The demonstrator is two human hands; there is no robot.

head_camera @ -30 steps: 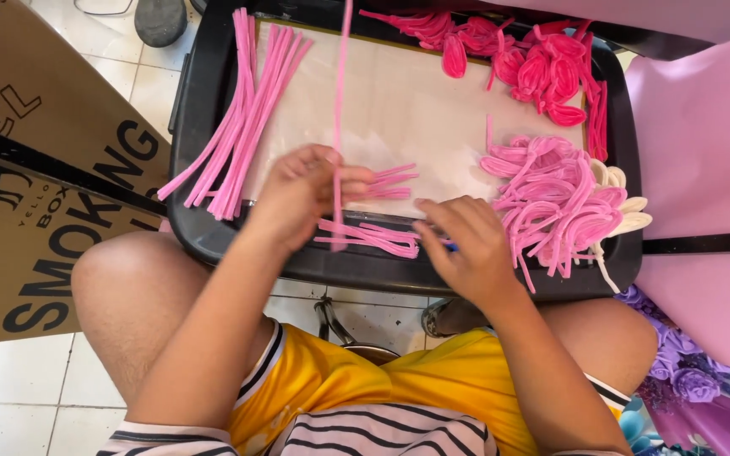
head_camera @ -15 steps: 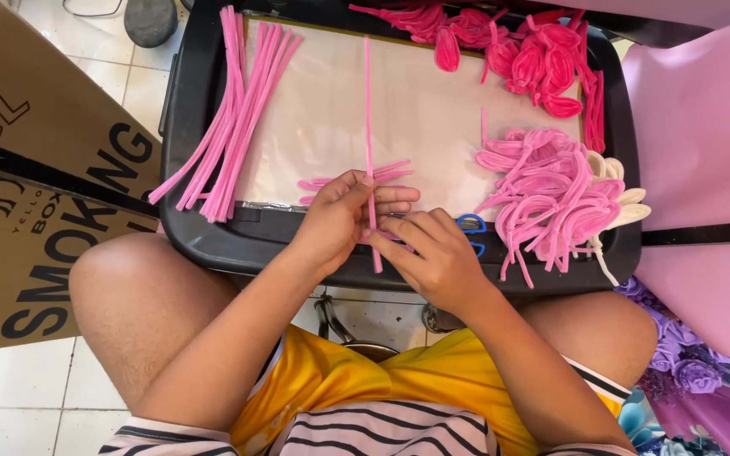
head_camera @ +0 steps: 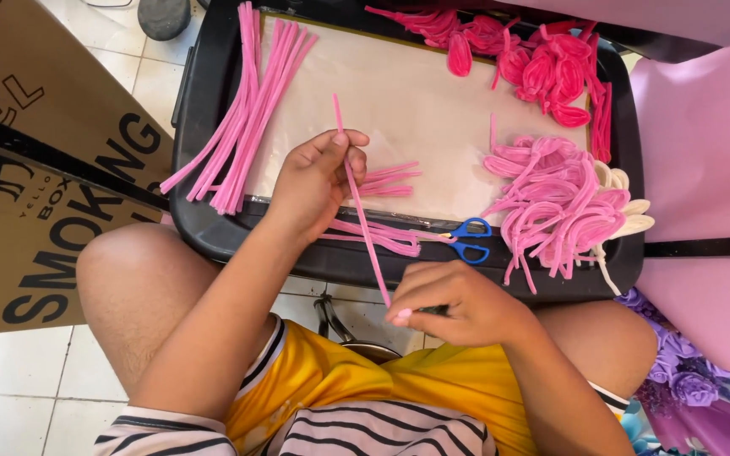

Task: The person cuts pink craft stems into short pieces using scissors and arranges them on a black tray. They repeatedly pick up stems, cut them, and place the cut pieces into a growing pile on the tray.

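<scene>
The person's left hand [head_camera: 318, 173] is pinching a single pink pipe cleaner [head_camera: 360, 203] about midway while the right hand [head_camera: 458, 302] nips its lower end between fingertips, so it runs slantwise from over the black tray [head_camera: 200, 127] down to the lap. Honestly the likely slip here is the wire kinking or springing loose, since the grip is only fingertips on a thin fuzzy stem. Count-wise: one pair of blue-handled scissors [head_camera: 466, 239] on the tray's near rim, one loose bundle of straight stems [head_camera: 242, 110] too many to count, one heap of bent light-pink loops [head_camera: 555, 203], one darker pink heap [head_camera: 534, 55].
</scene>
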